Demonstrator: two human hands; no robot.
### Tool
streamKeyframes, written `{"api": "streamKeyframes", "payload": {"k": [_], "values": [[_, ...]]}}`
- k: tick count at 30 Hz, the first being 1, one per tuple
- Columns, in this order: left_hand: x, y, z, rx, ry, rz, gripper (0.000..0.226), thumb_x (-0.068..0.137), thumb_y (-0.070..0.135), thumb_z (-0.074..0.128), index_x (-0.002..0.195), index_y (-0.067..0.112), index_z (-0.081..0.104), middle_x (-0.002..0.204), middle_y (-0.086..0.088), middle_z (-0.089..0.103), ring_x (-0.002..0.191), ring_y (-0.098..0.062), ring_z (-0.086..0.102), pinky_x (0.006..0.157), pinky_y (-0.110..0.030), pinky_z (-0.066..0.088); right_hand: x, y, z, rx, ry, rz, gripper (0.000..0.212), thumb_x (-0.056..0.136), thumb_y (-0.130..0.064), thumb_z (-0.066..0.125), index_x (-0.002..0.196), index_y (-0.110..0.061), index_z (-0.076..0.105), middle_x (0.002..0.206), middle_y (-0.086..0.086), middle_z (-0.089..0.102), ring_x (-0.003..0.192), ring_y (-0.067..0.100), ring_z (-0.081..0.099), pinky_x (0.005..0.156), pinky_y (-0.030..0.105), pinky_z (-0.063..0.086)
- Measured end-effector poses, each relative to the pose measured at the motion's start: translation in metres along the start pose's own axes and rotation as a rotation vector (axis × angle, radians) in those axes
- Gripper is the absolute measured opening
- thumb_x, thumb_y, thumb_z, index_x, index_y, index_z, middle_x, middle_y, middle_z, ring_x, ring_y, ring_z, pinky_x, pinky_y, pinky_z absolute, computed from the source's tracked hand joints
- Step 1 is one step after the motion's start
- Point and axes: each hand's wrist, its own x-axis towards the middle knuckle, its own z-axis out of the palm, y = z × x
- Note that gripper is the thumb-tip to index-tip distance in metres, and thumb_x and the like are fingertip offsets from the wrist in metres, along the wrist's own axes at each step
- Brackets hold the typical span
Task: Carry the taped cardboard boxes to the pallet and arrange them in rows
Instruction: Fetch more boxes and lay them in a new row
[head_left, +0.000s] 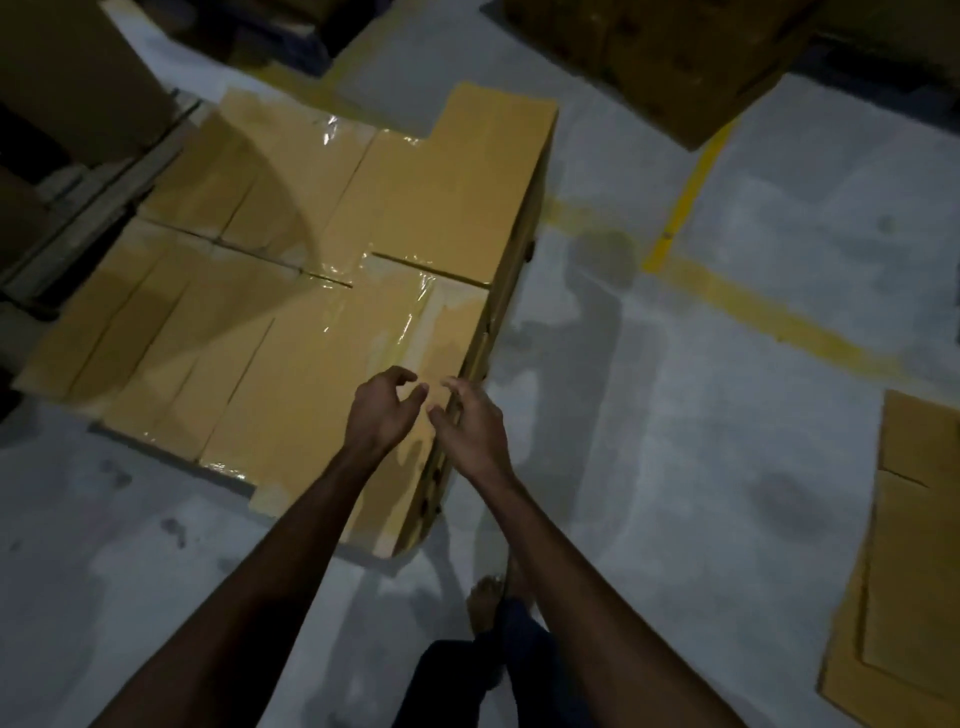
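Bare forearms (291, 530), dark trousers (457, 670) — one bare foot (483, 592).

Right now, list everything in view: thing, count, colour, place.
Taped boxes: several, exact count unclear, tan, packed in rows, centre left.
Flat cardboard: a few sheets, tan, on the floor at the right edge.
Other boxes: a pile, brown, dim, top right.
Big box: one, brown, top left.
Floor lines: at least two, yellow, right of the taped boxes.
Floor: grey.
Left hand: fingers loosely curled, holding nothing, over the near right box.
Right hand: the same, at that box's right edge.
Foot: one, bare, bottom centre.
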Motion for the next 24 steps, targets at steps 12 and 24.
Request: {"api": "streamKeyframes", "payload": {"k": [12, 24], "values": [[0.174, -0.156, 0.045, 0.248, 0.302, -0.273, 0.077, 0.095, 0.06, 0.058, 0.153, 0.013, 0.039, 0.157, -0.018, 0.038, 0.142, -0.041, 0.037, 0.108, -0.07, 0.03, 0.136, 0.138, 0.129, 0.149, 0.088, 0.323, 0.1, 0.094, -0.05, 0.069, 0.166, -0.027, 0.003, 0.172, 0.001, 0.014, 0.154, 0.026, 0.026, 0.117, 0.042, 0.035], [0.212, -0.189, 0.05, 0.093, 0.276, -0.462, 0.109, 0.075, 0.095, 0.049, 0.153, 0.02, 0.036, 0.146, -0.018, 0.054, 0.135, -0.045, 0.048, 0.111, -0.065, 0.025, 0.151, 0.144, 0.188, 0.157, 0.198, 0.354, 0.098, 0.097, -0.057, 0.056, 0.161, -0.033, -0.015, 0.173, 0.003, 0.009, 0.154, 0.029, 0.026, 0.121, 0.049, 0.034]]}}
